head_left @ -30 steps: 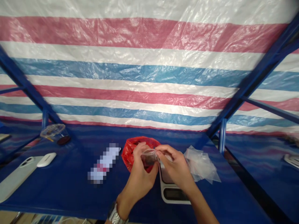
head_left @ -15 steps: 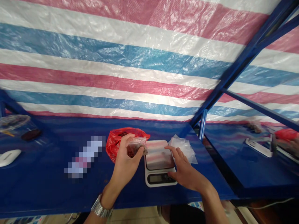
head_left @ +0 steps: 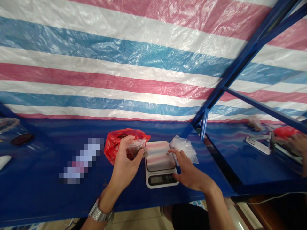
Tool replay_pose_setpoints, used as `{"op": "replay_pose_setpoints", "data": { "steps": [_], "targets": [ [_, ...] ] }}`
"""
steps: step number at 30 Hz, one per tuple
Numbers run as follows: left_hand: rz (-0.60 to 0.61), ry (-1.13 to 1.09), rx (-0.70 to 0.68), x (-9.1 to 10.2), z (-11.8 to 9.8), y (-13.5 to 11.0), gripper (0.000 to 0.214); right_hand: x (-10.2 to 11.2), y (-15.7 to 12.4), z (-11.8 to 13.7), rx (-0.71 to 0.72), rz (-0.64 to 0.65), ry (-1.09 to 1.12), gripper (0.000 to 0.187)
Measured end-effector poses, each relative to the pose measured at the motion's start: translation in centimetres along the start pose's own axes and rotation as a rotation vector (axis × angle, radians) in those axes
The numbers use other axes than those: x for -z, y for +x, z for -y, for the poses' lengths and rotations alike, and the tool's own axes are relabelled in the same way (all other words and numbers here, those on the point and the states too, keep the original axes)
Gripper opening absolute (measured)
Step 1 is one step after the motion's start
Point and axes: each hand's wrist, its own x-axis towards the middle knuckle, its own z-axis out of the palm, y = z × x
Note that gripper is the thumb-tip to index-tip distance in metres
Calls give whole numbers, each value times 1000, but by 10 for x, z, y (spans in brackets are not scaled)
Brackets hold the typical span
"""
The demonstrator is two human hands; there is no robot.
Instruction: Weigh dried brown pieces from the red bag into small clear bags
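My left hand (head_left: 124, 164) is closed on a small clear plastic bag (head_left: 135, 148) with dark reddish bits inside, held just left of a white kitchen scale (head_left: 160, 164). Behind that hand sits an open red plastic bag (head_left: 112, 143). My right hand (head_left: 189, 174) lies with fingers stretched out at the right edge of the scale, touching it near the display. A pile of empty clear bags (head_left: 183, 147) lies just beyond my right fingers.
Everything rests on a blue-covered shelf (head_left: 48, 191) backed by a striped tarp. A blurred white packet (head_left: 80, 161) lies to the left. A blue frame post (head_left: 203, 123) stands right of the scale. Another person's hand (head_left: 298, 143) works at a second scale (head_left: 259, 142) far right.
My right hand let go of the small clear bag and dropped to the scale's right edge. My left hand kept the bag. The view swung to the right.
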Motion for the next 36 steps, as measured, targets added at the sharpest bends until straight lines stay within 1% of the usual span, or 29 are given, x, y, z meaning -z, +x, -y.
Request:
{"op": "replay_pose_setpoints", "data": {
  "steps": [5, 9, 12, 14, 17, 19, 20, 21, 24, 26, 27, 29, 30, 31, 33, 36],
  "targets": [
    [3, -13, -5, 2, 1, 1, 45, -4, 3, -2, -17, -18, -12, 86],
    [26, -42, 36, 5, 2, 0, 50, -5, 4, -5, -22, -26, 5, 83],
    [44, -127, 63, 2, -1, -4, 55, -2, 3, -2, 45, -37, 69, 85],
    [72, -219, 65, -4, -4, -9, 59, 2, 3, 5, 124, -79, 140, 82],
    [115, -342, 73, -19, -11, -14, 61, 5, 7, 20, 237, -197, 245, 60],
    [153, -409, 118, -29, -13, -15, 60, 4, 10, 29, 293, -239, 291, 46],
    [170, -437, 148, -34, -13, -14, 59, 3, 11, 33, 312, -242, 307, 42],
    [181, -459, 177, -38, -11, -13, 59, 3, 12, 35, 322, -234, 321, 42],
    [200, -467, 234, -48, -2, -10, 59, 1, 13, 36, 305, -208, 358, 49],
    [244, -415, 252, -51, 6, -9, 56, 2, 13, 31, 269, -196, 368, 50],
    [285, -368, 249, -51, 9, -9, 52, 2, 13, 27, 251, -197, 361, 46],
    [355, -218, 204, -50, 14, -10, 41, 3, 15, 17, 216, -217, 312, 35],
    [366, -121, 155, -49, 16, -9, 37, 4, 17, 12, 197, -239, 274, 30],
    [357, -21, 94, -47, 17, -9, 36, 4, 18, 7, 178, -265, 230, 28],
    [296, 152, -36, -41, 20, -6, 36, 3, 21, -3, 149, -322, 140, 26],
    [217, 297, -156, -33, 23, 1, 32, 4, 23, -12, 157, -410, 49, 32]
  ]
}}
